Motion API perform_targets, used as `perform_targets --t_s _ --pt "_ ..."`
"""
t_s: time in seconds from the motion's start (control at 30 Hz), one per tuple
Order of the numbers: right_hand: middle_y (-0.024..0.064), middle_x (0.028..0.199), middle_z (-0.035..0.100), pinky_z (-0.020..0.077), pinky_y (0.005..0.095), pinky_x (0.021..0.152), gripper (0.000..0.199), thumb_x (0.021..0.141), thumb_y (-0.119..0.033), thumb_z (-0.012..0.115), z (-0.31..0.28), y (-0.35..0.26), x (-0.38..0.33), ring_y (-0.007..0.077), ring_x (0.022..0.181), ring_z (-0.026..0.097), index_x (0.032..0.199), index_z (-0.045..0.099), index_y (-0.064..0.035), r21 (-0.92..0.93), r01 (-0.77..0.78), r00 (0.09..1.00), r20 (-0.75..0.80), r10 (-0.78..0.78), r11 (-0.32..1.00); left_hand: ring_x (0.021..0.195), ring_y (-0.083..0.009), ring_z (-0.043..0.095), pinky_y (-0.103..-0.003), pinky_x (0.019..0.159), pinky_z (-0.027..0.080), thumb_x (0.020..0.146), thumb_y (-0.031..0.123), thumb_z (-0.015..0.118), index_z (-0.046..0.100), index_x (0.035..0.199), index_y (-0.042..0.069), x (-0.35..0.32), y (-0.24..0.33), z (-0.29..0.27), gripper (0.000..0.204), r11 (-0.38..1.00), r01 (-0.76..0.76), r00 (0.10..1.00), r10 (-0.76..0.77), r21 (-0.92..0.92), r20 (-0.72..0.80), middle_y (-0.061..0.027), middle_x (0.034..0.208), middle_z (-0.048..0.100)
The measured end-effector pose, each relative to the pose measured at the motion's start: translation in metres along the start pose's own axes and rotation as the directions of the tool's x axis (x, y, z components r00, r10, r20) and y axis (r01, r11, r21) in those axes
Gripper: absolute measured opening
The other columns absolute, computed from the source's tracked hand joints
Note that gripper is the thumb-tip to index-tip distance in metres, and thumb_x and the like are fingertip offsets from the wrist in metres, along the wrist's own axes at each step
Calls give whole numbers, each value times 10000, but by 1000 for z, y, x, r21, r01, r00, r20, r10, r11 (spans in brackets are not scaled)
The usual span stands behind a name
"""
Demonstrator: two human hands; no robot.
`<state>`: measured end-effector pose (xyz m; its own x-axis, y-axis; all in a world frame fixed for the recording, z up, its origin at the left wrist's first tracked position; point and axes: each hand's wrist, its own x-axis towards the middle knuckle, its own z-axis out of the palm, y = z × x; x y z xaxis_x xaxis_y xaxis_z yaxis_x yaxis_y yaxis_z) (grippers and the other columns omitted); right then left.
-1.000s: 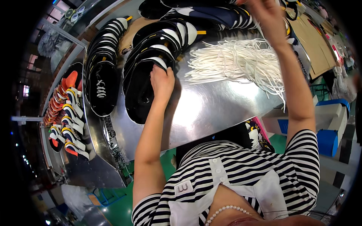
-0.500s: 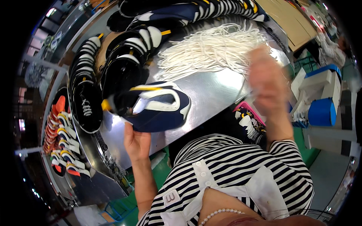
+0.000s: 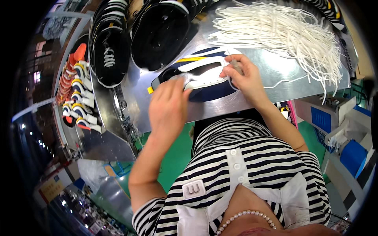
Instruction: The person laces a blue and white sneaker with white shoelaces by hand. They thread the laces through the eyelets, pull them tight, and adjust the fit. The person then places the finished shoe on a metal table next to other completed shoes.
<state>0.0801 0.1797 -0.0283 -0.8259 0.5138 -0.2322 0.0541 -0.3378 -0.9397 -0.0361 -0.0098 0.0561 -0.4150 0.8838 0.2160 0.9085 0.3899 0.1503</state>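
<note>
A navy shoe upper (image 3: 214, 94) with a white lace-hole panel and a yellow strip lies on the metal table in front of me. My left hand (image 3: 169, 104), slightly blurred, grips its collar end, fingers over the opening. At the other end of the white panel, my right hand (image 3: 247, 80) is closed in a pinch around a white shoelace (image 3: 289, 81), which trails off to the right. A beige wrap covers one right finger. The exact lace hole at my fingertips is hidden. Farther right spreads a big pile of white shoelaces (image 3: 275, 29).
Rows of nested black shoe uppers (image 3: 110, 59) stand at the far left, with another large black upper (image 3: 159, 37) beside them. Orange and white shoe parts (image 3: 80, 96) are stacked beyond the table's left edge. A grey and blue machine (image 3: 352, 155) stands at the right.
My right hand has come left from the lace pile to the upper, bringing a shoelace. My left hand has shifted from under the upper to over its collar. The view has shifted too.
</note>
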Motion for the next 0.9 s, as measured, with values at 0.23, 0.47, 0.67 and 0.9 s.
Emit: perform_targets --t_s 0.23,0.47,0.67,0.9 --pt "56 822 693 381 175 545 317 913 -111 664 8 9 6 32 632 516 1154 487 -9 7 63 995 -73 -62 998 1282 -231 506 -312 1069 372 968 635 417 501 1373 -14 77 -15 53 770 128 853 517 -67 -506 853 -160 1305 595" --pt "64 757 694 462 211 638 301 887 -103 688 9 -12 -1 68 690 594 1069 470 -4 -42 159 984 -75 -162 986 1042 -192 558 -313 962 446 988 457 533 553 1224 -41 52 8 69 552 -391 621 707 -97 -680 701 -112 1125 613" --pt "77 732 711 494 241 689 283 890 -99 678 6 -26 -16 111 720 659 1026 449 -5 -246 161 984 -35 -174 956 684 -24 503 -182 608 380 951 313 640 690 994 82 42 37 57 240 -134 561 762 -302 -817 573 43 796 632" --pt "95 843 710 499 252 704 242 951 -143 620 -5 -49 -42 139 863 687 1073 465 -4 -290 128 987 131 -93 948 804 -103 581 -247 764 459 971 229 603 669 983 17 30 44 55 222 59 529 800 -367 -846 475 -30 875 654"
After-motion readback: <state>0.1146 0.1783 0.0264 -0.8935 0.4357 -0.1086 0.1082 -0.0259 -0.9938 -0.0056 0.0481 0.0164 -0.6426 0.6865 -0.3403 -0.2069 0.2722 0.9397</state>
